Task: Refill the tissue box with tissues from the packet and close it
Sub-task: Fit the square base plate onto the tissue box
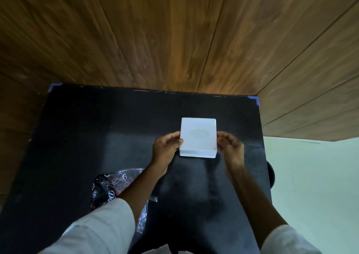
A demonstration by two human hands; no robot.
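Left hand (167, 147) gripping tissue box (198, 138)

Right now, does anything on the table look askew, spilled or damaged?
Nothing stands out. The white tissue box sits flat and intact between both hands; the crumpled packet lies beside the left forearm, with no loose tissues visible.

White tissue box (198, 137); black table (97, 127)

Both forearms bare; pale grey-white sleeves (101, 220) pushed up near elbows; hands without rings or watch visible.
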